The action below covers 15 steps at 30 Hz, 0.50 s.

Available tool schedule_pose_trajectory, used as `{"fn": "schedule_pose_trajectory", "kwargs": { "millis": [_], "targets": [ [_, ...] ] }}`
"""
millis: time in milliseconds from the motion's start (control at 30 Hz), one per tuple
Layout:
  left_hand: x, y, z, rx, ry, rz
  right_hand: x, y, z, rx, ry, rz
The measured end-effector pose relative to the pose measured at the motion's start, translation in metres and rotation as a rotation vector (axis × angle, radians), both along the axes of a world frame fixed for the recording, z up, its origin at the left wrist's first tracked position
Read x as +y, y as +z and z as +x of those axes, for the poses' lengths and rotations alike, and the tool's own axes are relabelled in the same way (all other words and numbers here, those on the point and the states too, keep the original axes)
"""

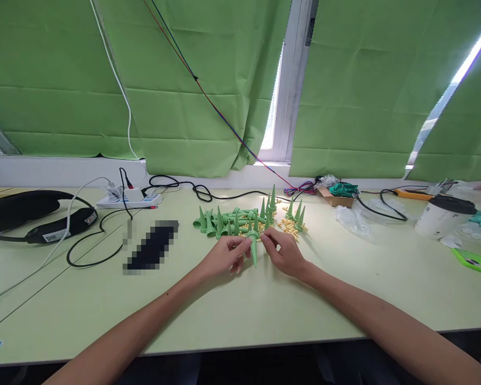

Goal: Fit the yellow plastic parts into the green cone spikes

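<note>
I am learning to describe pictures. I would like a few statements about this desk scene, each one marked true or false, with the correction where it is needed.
1. The left hand touches a green spike. True.
2. The cup is left of both hands. False: the cup is beyond the right hand, on the right.
3. The spike's tip points toward the person. True.
4. The curtains are red. False: the curtains are green.
5. Yellow pieces lie near the hands. True.

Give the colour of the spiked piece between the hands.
The spiked piece is light green, best seen in the head view.
</note>
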<state>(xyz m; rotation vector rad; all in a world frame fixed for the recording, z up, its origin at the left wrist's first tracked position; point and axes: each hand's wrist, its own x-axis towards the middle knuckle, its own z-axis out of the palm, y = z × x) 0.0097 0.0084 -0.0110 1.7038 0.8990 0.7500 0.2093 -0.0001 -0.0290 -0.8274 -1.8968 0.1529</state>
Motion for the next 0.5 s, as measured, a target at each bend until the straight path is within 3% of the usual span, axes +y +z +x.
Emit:
{"fn": "schedule_pose_trajectory", "kwargs": {
  "millis": [500],
  "targets": [
    [-0.0009,0.0002,-0.0035,-0.021,0.033,0.120,0.0005,-0.0016,-0.0002,-0.021,0.007,0.003]
  ]
}}
